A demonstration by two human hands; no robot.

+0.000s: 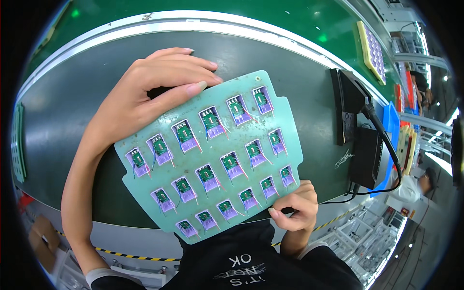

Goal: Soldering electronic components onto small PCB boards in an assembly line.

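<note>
A light-green fixture tray is tilted in front of me, over the near edge of the dark bench. Its cutouts hold rows of small green circuit boards in purple housings, with thin red, blue and white wires sticking out. My left hand grips the tray's far left edge, its thumb lying along the top face and its fingers reaching past the edge. At the near right corner, my right hand is closed on the rim with curled fingers. The undersides of both grips are hidden.
On the right of the bench stand a black box with a thick black cable and a blue bin. Similar green trays stand at the far left. A cream tray lies beyond the white rail.
</note>
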